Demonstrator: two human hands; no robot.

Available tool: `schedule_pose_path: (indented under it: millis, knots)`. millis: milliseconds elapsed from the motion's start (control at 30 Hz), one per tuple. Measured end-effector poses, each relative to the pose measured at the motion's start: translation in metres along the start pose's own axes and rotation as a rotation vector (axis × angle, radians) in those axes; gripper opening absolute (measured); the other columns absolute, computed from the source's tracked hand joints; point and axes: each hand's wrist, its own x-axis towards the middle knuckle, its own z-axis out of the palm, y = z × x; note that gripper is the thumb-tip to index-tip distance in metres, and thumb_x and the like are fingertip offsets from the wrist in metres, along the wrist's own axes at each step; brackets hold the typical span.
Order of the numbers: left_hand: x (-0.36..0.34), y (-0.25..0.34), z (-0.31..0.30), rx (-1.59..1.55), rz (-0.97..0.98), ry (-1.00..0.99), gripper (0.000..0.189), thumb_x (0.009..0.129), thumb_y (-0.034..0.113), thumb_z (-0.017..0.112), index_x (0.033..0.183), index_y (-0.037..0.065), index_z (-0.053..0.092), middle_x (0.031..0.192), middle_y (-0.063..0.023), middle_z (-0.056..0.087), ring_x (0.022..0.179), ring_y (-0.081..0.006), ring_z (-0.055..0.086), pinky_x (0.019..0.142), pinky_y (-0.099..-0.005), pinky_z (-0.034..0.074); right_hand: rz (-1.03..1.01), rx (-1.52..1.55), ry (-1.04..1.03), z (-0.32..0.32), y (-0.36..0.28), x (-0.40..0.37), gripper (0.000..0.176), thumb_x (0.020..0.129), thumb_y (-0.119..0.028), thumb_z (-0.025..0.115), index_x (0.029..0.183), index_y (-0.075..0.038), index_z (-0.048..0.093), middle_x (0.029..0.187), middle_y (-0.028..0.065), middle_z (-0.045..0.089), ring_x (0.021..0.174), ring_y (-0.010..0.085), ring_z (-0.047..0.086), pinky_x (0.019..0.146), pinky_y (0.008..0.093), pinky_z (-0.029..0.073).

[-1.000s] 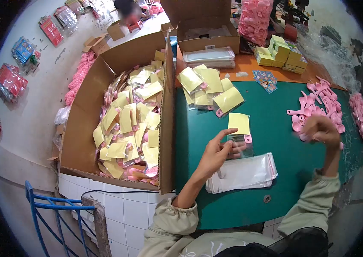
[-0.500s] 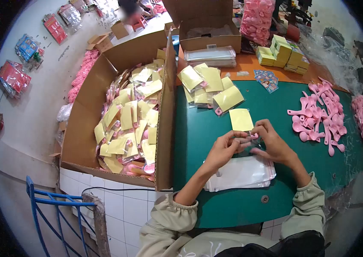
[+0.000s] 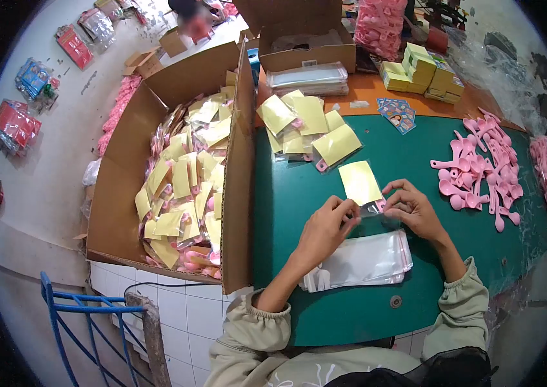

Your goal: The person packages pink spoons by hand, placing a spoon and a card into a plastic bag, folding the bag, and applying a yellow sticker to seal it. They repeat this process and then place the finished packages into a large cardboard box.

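My left hand (image 3: 326, 231) and my right hand (image 3: 414, 210) pinch either side of the open end of a clear plastic bag (image 3: 371, 209) over the green table. A yellow card (image 3: 360, 183) lies in the bag's far part, and a bit of pink spoon (image 3: 380, 204) shows close to my right fingertips. Just below my hands is a stack of clear plastic bags (image 3: 370, 259). Small whitish pieces (image 3: 323, 278) rest at its left end. Beyond the card lies a pile of filled bags with yellow cards (image 3: 312, 116).
Left of the table stands a large cardboard box (image 3: 238, 187) holding many filled bags. Loose pink spoons (image 3: 480, 169) are heaped on the right. Yellow card stacks (image 3: 420, 71), blue printed cards (image 3: 397, 116) and packs of clear bags (image 3: 307, 80) sit at the back.
The hands have moved a little apart, and the bag's near end is now stretched between them. The spoon, formerly at the fingertips, shows nearer the card. The camera view has shifted slightly.
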Motion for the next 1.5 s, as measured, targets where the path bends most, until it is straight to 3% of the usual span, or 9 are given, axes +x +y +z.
schedule_pose_path:
  millis: [167,500,800,1067,1200,1300,1367,1433,1500]
  knots:
    - [0.001,-0.004,-0.003,0.003,-0.009,0.014,0.015,0.08,0.014,0.065,0.088,0.003,0.057,0.085,-0.0119,0.054,0.073,-0.0255,0.06,0.063,-0.0359,0.048,0.199,0.206,0.02,0.003,0.01,0.003,0.01,0.084,-0.007,0.061,0.09,0.0,0.057,0.094,0.0066,0.058,0.084,0.0108,0.059,0.07,0.0236,0.05]
    - [0.005,-0.003,0.001,-0.15,-0.229,0.093,0.026,0.079,0.019,0.069,0.089,0.0,0.054,0.082,-0.0081,0.062,0.071,-0.0133,0.061,0.06,-0.0253,0.049,0.286,0.287,0.179,0.02,0.005,0.011,0.018,0.085,-0.005,0.061,0.09,0.001,0.044,0.077,0.0097,0.058,0.062,0.0155,0.063,0.052,0.025,0.052]
    - [0.008,-0.004,0.004,-0.378,-0.314,0.137,0.027,0.081,0.013,0.067,0.096,0.003,0.047,0.079,-0.0052,0.059,0.07,-0.0087,0.056,0.06,-0.0229,0.047,0.256,0.28,0.168,0.02,0.009,0.01,0.016,0.086,-0.003,0.057,0.094,-0.001,0.044,0.077,0.0093,0.058,0.062,0.0148,0.063,0.052,0.0243,0.052]
    - [0.01,-0.006,0.002,-0.393,-0.358,0.006,0.023,0.083,0.015,0.065,0.101,0.003,0.057,0.091,-0.0034,0.06,0.073,-0.0061,0.054,0.062,-0.0219,0.045,0.239,0.242,0.133,0.022,0.011,0.009,0.03,0.088,-0.003,0.053,0.117,0.0,0.047,0.08,0.0083,0.058,0.064,0.014,0.062,0.056,0.0237,0.052]
    - [0.009,-0.011,0.006,-0.299,-0.217,0.109,0.034,0.082,0.016,0.066,0.113,0.005,0.058,0.098,-0.0052,0.062,0.074,-0.0081,0.054,0.065,-0.0222,0.047,0.213,0.208,0.119,0.02,0.018,0.008,0.031,0.089,-0.005,0.053,0.119,0.0,0.049,0.079,0.0071,0.059,0.063,0.0123,0.062,0.054,0.0243,0.052]
    - [0.017,-0.001,-0.01,-0.193,-0.096,0.16,0.038,0.08,0.016,0.067,0.114,0.003,0.057,0.099,-0.0077,0.062,0.074,-0.0113,0.056,0.066,-0.0243,0.048,0.197,0.0,0.126,0.005,0.006,0.013,0.028,0.086,-0.006,0.055,0.114,-0.002,0.053,0.084,0.01,0.059,0.072,0.0176,0.063,0.063,0.0286,0.052]
    - [0.034,0.005,-0.032,-0.15,-0.003,0.24,0.039,0.077,0.014,0.068,0.111,-0.001,0.057,0.093,-0.0114,0.064,0.072,-0.0142,0.059,0.065,-0.0273,0.048,-0.076,-0.706,0.2,-0.03,0.003,0.022,0.031,0.079,-0.006,0.059,0.11,-0.003,0.055,0.096,0.0134,0.058,0.088,0.027,0.06,0.078,0.034,0.049]
    - [0.046,0.002,-0.049,0.238,0.072,0.385,0.046,0.076,0.018,0.069,0.116,0.002,0.053,0.1,-0.0136,0.059,0.084,-0.0237,0.058,0.072,-0.0381,0.046,-0.233,-1.059,0.268,-0.075,0.017,0.026,0.034,0.073,-0.007,0.062,0.106,-0.004,0.057,0.105,0.0144,0.054,0.101,0.0327,0.052,0.088,0.0372,0.043]
    - [0.045,0.016,-0.053,0.597,0.114,0.451,0.043,0.075,0.019,0.07,0.112,0.003,0.053,0.101,-0.0153,0.056,0.088,-0.0298,0.056,0.074,-0.0422,0.045,-0.081,-1.086,0.164,-0.112,0.023,0.02,0.033,0.071,-0.004,0.062,0.104,-0.004,0.058,0.101,0.014,0.054,0.099,0.0328,0.052,0.085,0.038,0.044]
